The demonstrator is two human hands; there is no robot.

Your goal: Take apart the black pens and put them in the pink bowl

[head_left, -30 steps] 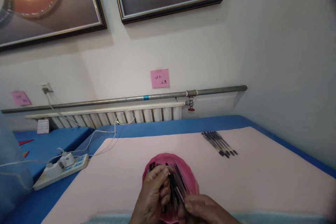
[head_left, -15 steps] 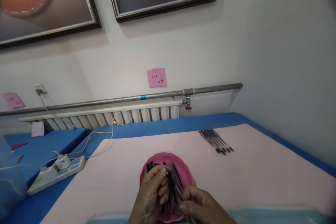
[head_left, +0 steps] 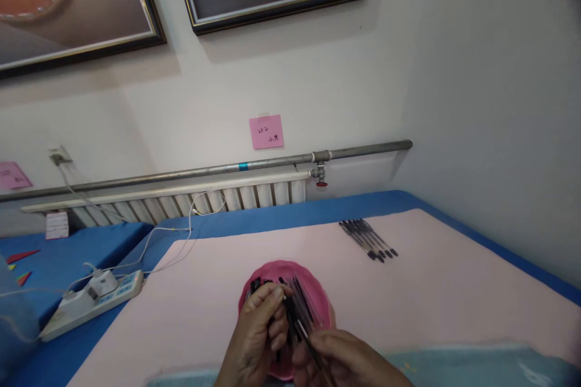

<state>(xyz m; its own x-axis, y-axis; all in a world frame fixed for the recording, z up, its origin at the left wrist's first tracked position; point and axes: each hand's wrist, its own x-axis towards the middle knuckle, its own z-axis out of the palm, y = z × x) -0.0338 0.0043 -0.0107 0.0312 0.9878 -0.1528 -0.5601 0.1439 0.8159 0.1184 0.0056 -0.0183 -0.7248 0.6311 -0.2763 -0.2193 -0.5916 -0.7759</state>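
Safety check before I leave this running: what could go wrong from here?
The slim part in the right hand could slip and drop among the loose pieces in the bowl.

The row of pens lies loose on the sheet; a knock might scatter it.

The white cable passes the sheet's far left corner, so an arm could snag it.

Your left hand (head_left: 258,328) pinches a small black piece (head_left: 289,306) over the round pink scalloped dish (head_left: 318,291) of slender dark pens; your right hand (head_left: 347,355) grips a slim dark shaft (head_left: 310,344) just below, contact unclear. Neat row of slim black-ended pens (head_left: 368,240) lies right, on the pale pink sheet (head_left: 458,290).
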